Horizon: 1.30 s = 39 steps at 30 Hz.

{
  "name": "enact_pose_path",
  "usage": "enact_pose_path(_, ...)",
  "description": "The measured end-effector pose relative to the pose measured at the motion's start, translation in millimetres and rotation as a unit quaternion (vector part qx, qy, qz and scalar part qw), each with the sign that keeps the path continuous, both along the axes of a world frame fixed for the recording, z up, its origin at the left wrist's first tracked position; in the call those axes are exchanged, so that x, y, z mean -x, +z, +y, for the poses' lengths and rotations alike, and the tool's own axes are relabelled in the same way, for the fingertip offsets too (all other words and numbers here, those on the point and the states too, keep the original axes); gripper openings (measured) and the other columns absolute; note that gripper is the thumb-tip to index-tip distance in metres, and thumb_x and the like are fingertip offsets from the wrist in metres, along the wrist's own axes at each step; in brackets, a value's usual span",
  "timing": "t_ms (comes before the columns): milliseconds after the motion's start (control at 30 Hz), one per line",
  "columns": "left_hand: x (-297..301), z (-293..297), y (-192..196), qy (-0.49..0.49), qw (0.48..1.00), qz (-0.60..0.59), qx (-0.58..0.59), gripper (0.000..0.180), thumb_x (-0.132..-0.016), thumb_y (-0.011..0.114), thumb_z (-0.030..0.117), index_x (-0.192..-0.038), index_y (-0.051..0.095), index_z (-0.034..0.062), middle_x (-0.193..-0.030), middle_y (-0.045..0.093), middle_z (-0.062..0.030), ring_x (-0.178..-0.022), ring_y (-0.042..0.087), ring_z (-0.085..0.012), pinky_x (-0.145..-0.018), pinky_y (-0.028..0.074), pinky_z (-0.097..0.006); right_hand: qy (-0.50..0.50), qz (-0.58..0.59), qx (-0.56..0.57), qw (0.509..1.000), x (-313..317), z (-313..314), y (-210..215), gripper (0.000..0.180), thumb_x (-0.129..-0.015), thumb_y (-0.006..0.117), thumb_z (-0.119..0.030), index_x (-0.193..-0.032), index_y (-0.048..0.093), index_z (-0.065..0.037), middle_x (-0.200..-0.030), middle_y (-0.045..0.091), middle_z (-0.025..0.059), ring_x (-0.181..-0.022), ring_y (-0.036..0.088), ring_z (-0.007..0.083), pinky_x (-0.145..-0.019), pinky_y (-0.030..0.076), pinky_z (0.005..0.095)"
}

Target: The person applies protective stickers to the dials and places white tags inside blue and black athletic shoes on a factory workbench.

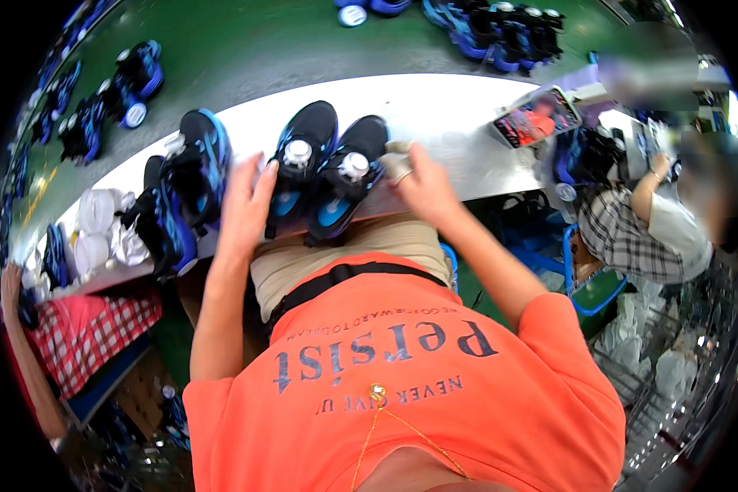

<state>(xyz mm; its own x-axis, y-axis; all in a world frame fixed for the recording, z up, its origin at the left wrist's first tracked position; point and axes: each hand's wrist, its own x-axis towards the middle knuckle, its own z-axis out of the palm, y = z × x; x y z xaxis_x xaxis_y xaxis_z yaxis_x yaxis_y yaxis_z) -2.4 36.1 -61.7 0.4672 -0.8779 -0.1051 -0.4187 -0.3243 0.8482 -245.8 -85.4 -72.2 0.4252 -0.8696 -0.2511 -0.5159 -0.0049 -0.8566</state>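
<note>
A pair of black sneakers with blue trim stands side by side on the white tabletop before me, toes pointing away: a left sneaker (305, 135) and a right sneaker (361, 148). Round white inserts sit in their openings, and blue insoles show. Beside the left sneaker's outer edge is my left hand (250, 197), fingers stretched out and apart, nothing in it. My right hand (422, 180) is at the right sneaker's outer side, its fingers bent toward the shoe. Pale finger covers wrap some fingertips. Blur hides whether these fingers grip the edge.
Another sneaker pair (201, 164) stands left of my left hand. Clear plastic cups (96, 211) and crumpled white wrapping lie farther left. A propped phone (538, 117) stands at right. More shoes (500, 33) sit on a green surface beyond. Co-workers are at both sides.
</note>
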Motion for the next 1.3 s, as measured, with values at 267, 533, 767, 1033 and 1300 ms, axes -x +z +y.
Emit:
enact_pose_path(267,61.3,0.6,27.2,-0.056,0.974,0.218,-0.035,0.064,-0.094,0.055,0.03,-0.145,0.028,0.0023,-0.145,0.033,-0.014,-0.133,0.031,-0.021,-0.108,0.024,-0.032,-0.222,-0.233,-0.255,0.912,15.1,25.4,-17.0,0.054,-0.095,0.047,-0.031,-0.137,0.034,0.001,-0.087,0.059,0.0091,-0.073,0.057,0.0162,-0.066,0.049,0.0282)
enact_pose_path(533,125.4,-21.9,89.3,-0.254,0.938,0.218,0.092,0.057,-0.096,0.047,0.024,-0.144,0.026,0.0009,-0.138,0.041,-0.0223,-0.129,0.041,-0.0293,-0.106,0.029,-0.033,-0.258,-0.372,-0.212,0.866,91.9,64.6,48.5,0.033,-0.088,0.049,-0.011,-0.121,0.052,-0.004,-0.106,0.062,0.0087,-0.092,0.061,0.015,-0.083,0.048,0.0273)
enact_pose_path(767,164.7,-28.8,92.9,-0.366,0.893,0.232,0.122,0.064,-0.098,0.043,0.026,-0.146,0.013,-0.0015,-0.142,0.034,-0.0257,-0.132,0.035,-0.036,-0.108,0.025,-0.036,-0.353,-0.338,-0.157,0.858,133.6,93.3,90.6,0.042,-0.093,0.047,-0.015,-0.133,0.044,-0.004,-0.123,0.056,0.0081,-0.109,0.055,0.016,-0.095,0.043,0.0284)
enact_pose_path(1033,170.7,-28.1,98.3,-0.381,0.886,0.238,0.114,0.065,-0.096,0.043,0.027,-0.146,0.013,-0.0025,-0.143,0.032,-0.0266,-0.133,0.034,-0.0357,-0.109,0.024,-0.036,-0.318,-0.33,-0.126,0.88,148.2,98.3,97.9,0.045,-0.094,0.043,-0.016,-0.137,0.039,-0.003,-0.132,0.05,0.009,-0.118,0.05,0.0176,-0.1,0.039,0.0288)
enact_pose_path(1300,92.5,-13.3,72.0,-0.239,0.886,0.386,0.098,0.064,-0.091,0.039,0.023,-0.148,0.016,0.0037,-0.152,0.021,-0.0137,-0.14,0.021,-0.025,-0.112,0.018,-0.033,-0.189,-0.258,-0.026,0.947,73.5,59.4,51.3,0.034,-0.096,0.039,-0.018,-0.124,0.049,-0.001,-0.103,0.049,0.0097,-0.089,0.05,0.0173,-0.077,0.046,0.0316)
